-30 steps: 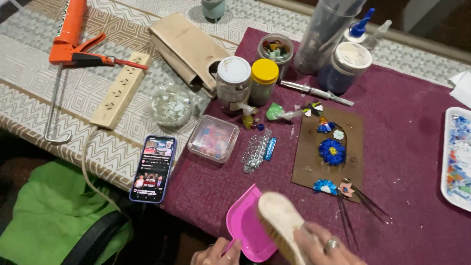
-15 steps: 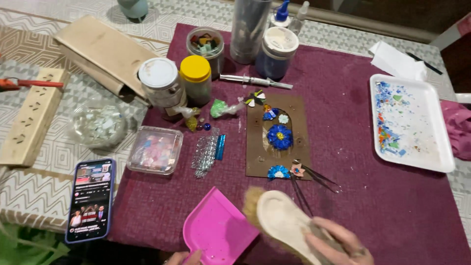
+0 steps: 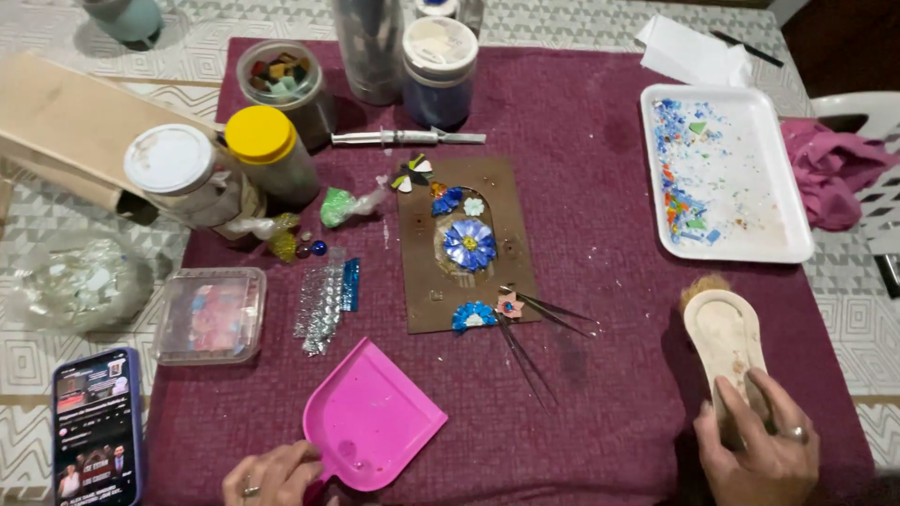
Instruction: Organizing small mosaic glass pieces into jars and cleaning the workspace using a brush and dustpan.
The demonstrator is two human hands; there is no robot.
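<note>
My left hand (image 3: 270,476) grips the handle of a pink dustpan (image 3: 370,417) that lies flat on the maroon cloth (image 3: 600,225) near the front edge. My right hand (image 3: 761,445) holds a pale wooden hand brush (image 3: 724,342), bristles down on the cloth at the right, below a white tray. Between the two hands sits a brown board (image 3: 466,245) with blue mosaic flowers (image 3: 469,244) on it. Two thin tweezers (image 3: 530,323) lie across the board's lower right corner.
A white tray (image 3: 778,234) with coloured glass bits stands at the right. Several jars (image 3: 272,155) and a syringe-like tool (image 3: 403,138) line the back. A clear box (image 3: 211,316), silver and blue strips (image 3: 326,298), a phone (image 3: 94,426) and a pink rag (image 3: 834,169) lie around.
My right hand has carried the brush from beside the dustpan out to the right, under the white tray. The view has swung right; the dustpan stays held in my left hand.
</note>
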